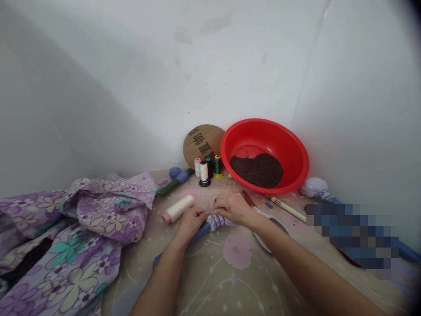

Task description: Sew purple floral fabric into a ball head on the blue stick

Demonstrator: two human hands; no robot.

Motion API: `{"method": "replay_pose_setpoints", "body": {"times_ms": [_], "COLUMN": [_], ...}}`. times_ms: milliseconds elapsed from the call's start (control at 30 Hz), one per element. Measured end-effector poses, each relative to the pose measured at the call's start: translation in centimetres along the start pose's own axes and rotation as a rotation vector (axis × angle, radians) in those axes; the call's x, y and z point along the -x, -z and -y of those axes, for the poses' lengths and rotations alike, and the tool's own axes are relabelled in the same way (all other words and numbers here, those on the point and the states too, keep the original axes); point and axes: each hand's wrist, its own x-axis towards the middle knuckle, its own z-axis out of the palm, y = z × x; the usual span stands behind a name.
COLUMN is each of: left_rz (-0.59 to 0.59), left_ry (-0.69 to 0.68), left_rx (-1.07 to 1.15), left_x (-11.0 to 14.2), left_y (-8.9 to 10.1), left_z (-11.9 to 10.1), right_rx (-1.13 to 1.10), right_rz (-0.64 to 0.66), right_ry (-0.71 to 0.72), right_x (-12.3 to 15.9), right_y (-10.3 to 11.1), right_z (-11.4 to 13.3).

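Beige flowered sheet (pixel 237 281): near centre, a light, soft lilac cloth bundle (pixel 221 222) bound onto a stiffer blue rod (pixel 197 235), best held at the rod. Left hand (pixel 191 223) and right hand (pixel 232 208) pinch the bundle; white thread spool (pixel 177 209) lies just left.

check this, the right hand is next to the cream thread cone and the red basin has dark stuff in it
No: the left hand, not the right, is next to the cream thread cone, as the head view shows. The red basin does have dark stuff in it.
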Motion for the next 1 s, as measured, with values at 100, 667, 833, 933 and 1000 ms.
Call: {"method": "replay_pose_setpoints", "body": {"times_ms": [100, 667, 833, 933, 1000], "left_rz": [-0.003, -0.055, -0.061, -0.098, -0.113], "left_ry": [-0.030, -0.114, -0.113, -0.088, -0.074], "left_rx": [-0.070, -0.254, -0.350, -0.437, -0.474], "left_x": [0.0, 0.5, 0.7, 0.9, 1.0], "left_y": [0.0, -0.1, -0.3, -0.4, -0.5], "left_z": [-0.1, -0.4, -0.4, -0.7, -0.9], "right_rx": [0.016, 0.065, 0.068, 0.056, 0.043], "right_rz": [0.019, 0.229, 0.243, 0.252, 0.255], "right_ry": [0.016, -0.099, -0.107, -0.121, -0.122], "right_x": [-1.0, -2.1, -2.3, -2.3, -2.5], "right_y": [-0.1, -2.0, -1.9, -2.0, -2.0], "right_z": [-0.1, -1.0, -0.9, -1.0, -1.2]}}
